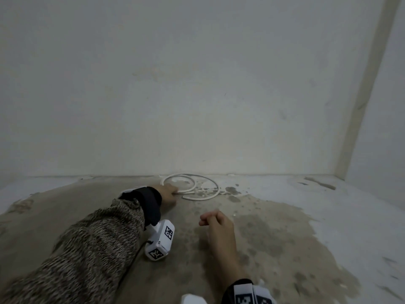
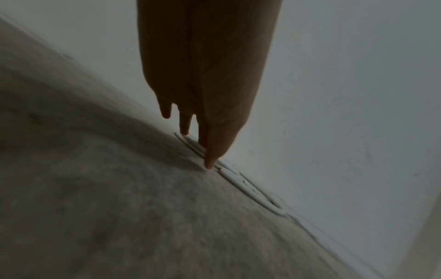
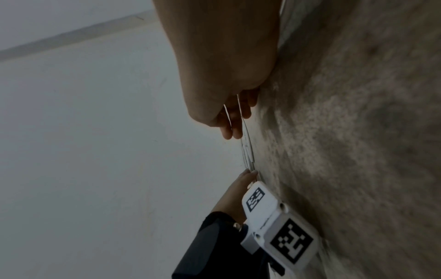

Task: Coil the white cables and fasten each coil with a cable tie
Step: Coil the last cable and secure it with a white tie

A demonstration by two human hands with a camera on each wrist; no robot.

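Note:
A white cable [image 1: 215, 187] lies in loose loops on the concrete floor, right at the foot of the wall. My left hand [image 1: 173, 191] reaches out to the near left side of the coil. Its fingers [image 2: 208, 162] are straight and the tips press on the cable [image 2: 229, 172]. My right hand [image 1: 208, 218] hovers just above the floor, short of the coil and apart from it. Its fingers [image 3: 235, 122] are curled round a thin pale strip, a cable tie [image 3: 227, 115] by its look. The cable [image 3: 248, 156] runs on past them toward the left hand [image 3: 238, 188].
A plain pale wall [image 1: 197, 95] rises directly behind the coil, and a second wall [image 1: 381, 106] forms a corner at the right. The floor [image 1: 274, 238] is bare, stained concrete. A white marker-tagged camera block [image 1: 162, 240] hangs under my left wrist.

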